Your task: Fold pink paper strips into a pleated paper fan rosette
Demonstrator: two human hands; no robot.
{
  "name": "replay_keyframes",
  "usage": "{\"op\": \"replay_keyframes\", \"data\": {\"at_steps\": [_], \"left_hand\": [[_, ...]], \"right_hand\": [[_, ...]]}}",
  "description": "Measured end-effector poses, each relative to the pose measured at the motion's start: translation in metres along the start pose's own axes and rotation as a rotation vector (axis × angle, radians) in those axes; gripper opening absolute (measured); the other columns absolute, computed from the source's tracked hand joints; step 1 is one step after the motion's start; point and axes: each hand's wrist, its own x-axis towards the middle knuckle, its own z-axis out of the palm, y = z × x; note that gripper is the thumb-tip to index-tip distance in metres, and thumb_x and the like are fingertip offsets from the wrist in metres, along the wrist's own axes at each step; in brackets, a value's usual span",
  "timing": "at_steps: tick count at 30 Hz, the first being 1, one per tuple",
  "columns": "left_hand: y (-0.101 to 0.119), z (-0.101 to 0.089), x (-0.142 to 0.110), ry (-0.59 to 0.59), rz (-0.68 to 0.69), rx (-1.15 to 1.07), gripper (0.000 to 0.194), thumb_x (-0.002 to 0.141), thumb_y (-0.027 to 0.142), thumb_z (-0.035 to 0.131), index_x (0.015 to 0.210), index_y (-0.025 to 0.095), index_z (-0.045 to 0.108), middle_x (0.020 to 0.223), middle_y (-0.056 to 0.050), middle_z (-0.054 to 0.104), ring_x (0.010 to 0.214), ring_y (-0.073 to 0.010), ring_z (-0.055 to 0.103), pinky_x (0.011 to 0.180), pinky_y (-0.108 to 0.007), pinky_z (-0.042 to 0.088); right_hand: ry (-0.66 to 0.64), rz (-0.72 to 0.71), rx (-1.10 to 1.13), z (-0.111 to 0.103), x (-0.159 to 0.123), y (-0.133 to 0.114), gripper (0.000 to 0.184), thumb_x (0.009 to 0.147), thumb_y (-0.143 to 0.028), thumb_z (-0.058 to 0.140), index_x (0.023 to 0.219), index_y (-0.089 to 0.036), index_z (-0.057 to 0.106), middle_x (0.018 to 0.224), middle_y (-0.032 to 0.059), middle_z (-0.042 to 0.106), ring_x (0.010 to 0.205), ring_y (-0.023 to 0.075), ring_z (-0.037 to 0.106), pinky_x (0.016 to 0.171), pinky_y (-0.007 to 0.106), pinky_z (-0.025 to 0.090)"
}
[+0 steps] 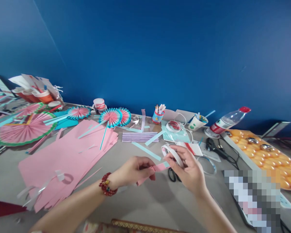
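Note:
My left hand (140, 169), with a red bead bracelet at the wrist, pinches a narrow folded strip of pink paper (160, 167). A light blue bit shows at the strip's right end. My right hand (189, 166) is closed on a roll of white tape (174, 153), its fingers through and around the ring. Its fingertips also meet the blue end of the strip. Black scissors (172, 175) lie on the table just below, partly hidden by my right hand. Beyond my hands are light blue paper strips (146, 151) and a pleated lilac paper (140, 137).
Large pink paper sheets (63, 155) cover the left of the grey table. Pleated pink-and-blue paper fans (111, 117) lie behind them. A pen cup (158, 116), a paper cup (198, 122) and a plastic bottle (229, 122) stand along the blue wall. An orange bubbled sheet (266, 158) lies at right.

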Motion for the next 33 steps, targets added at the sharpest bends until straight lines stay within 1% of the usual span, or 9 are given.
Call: {"op": "replay_keyframes", "data": {"at_steps": [6, 13, 15, 18, 20, 22, 27, 30, 33], "left_hand": [[-0.011, -0.003, 0.006, 0.016, -0.007, 0.014, 0.036, 0.088, 0.047, 0.054, 0.091, 0.013, 0.066, 0.083, -0.006, 0.071, 0.043, -0.0042, 0.045, 0.043, -0.018, 0.034], [-0.019, -0.007, 0.013, 0.17, -0.087, -0.019, 0.032, 0.086, 0.043, 0.054, 0.09, 0.014, 0.067, 0.076, -0.004, 0.071, 0.039, -0.005, 0.042, 0.038, -0.018, 0.033], [-0.019, -0.008, 0.015, 0.196, -0.099, -0.019, 0.03, 0.085, 0.042, 0.054, 0.084, 0.014, 0.067, 0.073, -0.003, 0.07, 0.038, -0.0048, 0.042, 0.037, -0.018, 0.032], [-0.018, -0.01, 0.015, 0.177, -0.09, -0.023, 0.033, 0.084, 0.044, 0.055, 0.083, 0.014, 0.067, 0.074, -0.003, 0.07, 0.036, -0.0044, 0.042, 0.036, -0.018, 0.03], [-0.016, -0.011, 0.014, 0.155, -0.075, -0.02, 0.035, 0.084, 0.046, 0.055, 0.086, 0.013, 0.068, 0.076, -0.004, 0.071, 0.036, -0.004, 0.042, 0.036, -0.018, 0.031], [-0.014, -0.01, 0.013, 0.14, -0.065, -0.004, 0.038, 0.085, 0.048, 0.056, 0.088, 0.013, 0.069, 0.076, -0.004, 0.071, 0.037, -0.0042, 0.043, 0.037, -0.018, 0.032], [-0.011, -0.006, 0.008, 0.17, -0.082, 0.165, 0.043, 0.085, 0.054, 0.054, 0.081, 0.014, 0.069, 0.059, 0.001, 0.064, 0.038, -0.0076, 0.049, 0.039, -0.018, 0.036], [-0.01, -0.005, 0.005, 0.2, -0.097, 0.27, 0.041, 0.088, 0.051, 0.05, 0.075, 0.016, 0.067, 0.047, 0.004, 0.056, 0.039, -0.0094, 0.053, 0.041, -0.017, 0.038], [-0.007, -0.006, 0.002, 0.151, -0.083, 0.272, 0.044, 0.088, 0.055, 0.048, 0.075, 0.017, 0.066, 0.045, 0.004, 0.054, 0.038, -0.0095, 0.052, 0.041, -0.017, 0.038]], "right_hand": [[-0.052, 0.008, 0.081, 0.0, 0.002, 0.007, 0.031, 0.09, -0.035, 0.061, 0.118, -0.024, 0.056, 0.092, 0.0038, 0.073, 0.083, 0.0182, 0.071, 0.073, 0.027, 0.056], [0.153, -0.114, -0.17, -0.031, 0.002, -0.006, 0.016, 0.09, -0.031, 0.061, 0.103, -0.025, 0.066, 0.1, 0.004, 0.072, 0.081, 0.0184, 0.069, 0.075, 0.028, 0.056], [0.009, -0.143, -0.22, -0.042, -0.001, -0.015, 0.01, 0.088, -0.029, 0.062, 0.095, -0.025, 0.068, 0.093, 0.0021, 0.073, 0.079, 0.0179, 0.069, 0.072, 0.025, 0.055], [-0.374, -0.076, -0.176, -0.048, -0.009, -0.031, 0.008, 0.088, -0.027, 0.061, 0.087, -0.026, 0.068, 0.083, 0.0001, 0.072, 0.073, 0.0159, 0.068, 0.06, 0.021, 0.054], [-0.588, 0.009, -0.114, -0.042, -0.015, -0.042, 0.009, 0.087, -0.024, 0.061, 0.08, -0.025, 0.067, 0.077, -0.0018, 0.07, 0.069, 0.0138, 0.067, 0.057, 0.018, 0.053], [-0.7, 0.063, -0.076, -0.029, -0.021, -0.051, 0.008, 0.083, -0.021, 0.064, 0.075, -0.024, 0.066, 0.071, -0.0041, 0.068, 0.064, 0.0116, 0.064, 0.056, 0.017, 0.05], [-0.76, 0.146, 0.005, 0.002, -0.018, -0.057, 0.009, 0.083, -0.015, 0.06, 0.082, -0.023, 0.066, 0.072, -0.0043, 0.068, 0.064, 0.0099, 0.061, 0.058, 0.016, 0.047], [-0.682, 0.226, 0.13, 0.006, -0.007, -0.046, 0.008, 0.087, -0.02, 0.055, 0.082, -0.02, 0.062, 0.076, -0.0014, 0.067, 0.069, 0.0118, 0.064, 0.062, 0.019, 0.05], [-0.582, 0.245, 0.126, 0.004, 0.002, -0.032, 0.011, 0.088, -0.027, 0.055, 0.084, -0.019, 0.061, 0.078, 0.0005, 0.067, 0.072, 0.0135, 0.064, 0.066, 0.023, 0.052]]}}
